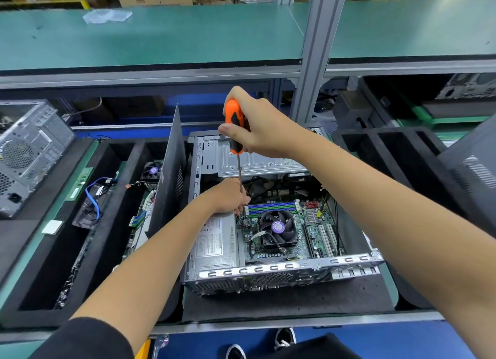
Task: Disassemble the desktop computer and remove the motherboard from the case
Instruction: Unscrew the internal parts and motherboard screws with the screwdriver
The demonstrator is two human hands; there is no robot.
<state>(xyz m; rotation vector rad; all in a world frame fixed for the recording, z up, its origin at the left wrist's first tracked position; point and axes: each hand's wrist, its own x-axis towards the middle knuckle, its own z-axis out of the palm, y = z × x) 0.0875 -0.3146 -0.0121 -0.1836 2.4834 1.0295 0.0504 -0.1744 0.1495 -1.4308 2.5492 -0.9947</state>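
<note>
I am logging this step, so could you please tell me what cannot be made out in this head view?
- Screwdriver tip and its screw: hidden behind the left hand.
- Power supply label text: too small to read.
- Right hand fingers: wrapped behind the handle.
- Motherboard far edge: under cables.

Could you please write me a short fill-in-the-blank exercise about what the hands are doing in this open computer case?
1. The right hand grips a screwdriver whose handle is black and ____.
2. The left hand steadies the screwdriver's ____ near its tip.
3. The CPU cooler fan sits on the ____.
4. The silver power supply lies ____ of that fan in the picture.

Missing words: orange; shaft; motherboard; left
</note>
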